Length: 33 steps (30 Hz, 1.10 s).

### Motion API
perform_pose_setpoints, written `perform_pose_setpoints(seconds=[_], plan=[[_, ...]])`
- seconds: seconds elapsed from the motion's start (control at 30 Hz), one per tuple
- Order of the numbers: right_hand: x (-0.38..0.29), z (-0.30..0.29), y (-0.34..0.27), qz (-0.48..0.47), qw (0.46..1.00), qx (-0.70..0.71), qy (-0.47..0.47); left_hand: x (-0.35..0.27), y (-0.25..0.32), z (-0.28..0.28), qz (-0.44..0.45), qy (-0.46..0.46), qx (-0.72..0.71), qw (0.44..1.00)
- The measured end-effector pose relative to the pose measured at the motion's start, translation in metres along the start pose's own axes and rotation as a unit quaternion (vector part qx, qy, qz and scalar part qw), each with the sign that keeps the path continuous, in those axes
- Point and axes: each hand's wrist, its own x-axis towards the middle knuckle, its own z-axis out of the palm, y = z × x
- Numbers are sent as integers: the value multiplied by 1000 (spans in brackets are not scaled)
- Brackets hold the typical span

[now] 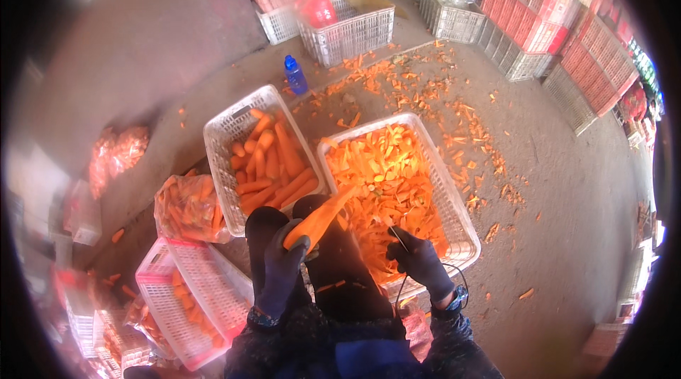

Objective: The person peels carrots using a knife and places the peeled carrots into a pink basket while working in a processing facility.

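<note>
My gloved left hand (284, 256) grips the thick end of a large, peeled-looking carrot (322, 219) above my knees. Its narrow end points up and right, over a white plastic crate (464, 219) heaped with carrot peelings (399, 187). Above this crate's near right part, my gloved right hand (420, 259) is closed around a small metal-bladed tool (398, 238), apart from the carrot. Whether it is a peeler or a knife is hard to tell. A dark cord (462, 279) loops by the right wrist. Left of the peelings stands a white crate (217, 166) of whole carrots (271, 161).
A plastic bag of carrots (189, 208) and a pink-and-white crate (213, 283) lie left. A blue bottle (296, 76) stands beyond the carrot crate. Peelings (415, 86) litter the floor. Stacked crates (526, 11) line the back right; a white crate (354, 33) stands at the back.
</note>
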Motion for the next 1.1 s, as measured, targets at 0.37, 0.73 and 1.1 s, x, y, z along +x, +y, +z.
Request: perform_pose_setpoints(seconds=[0.37,0.73,1.1], plan=[[-27,84,-27,-300,895,-254,-208,-45,2,-68,-24,153,-178,972],[83,-1,30,-42,969,82,228,-92,-59,-117,-10,172,-196,965],[49,156,-160,-179,949,57,-252,-140,-16,-145,76,253,-212,941]])
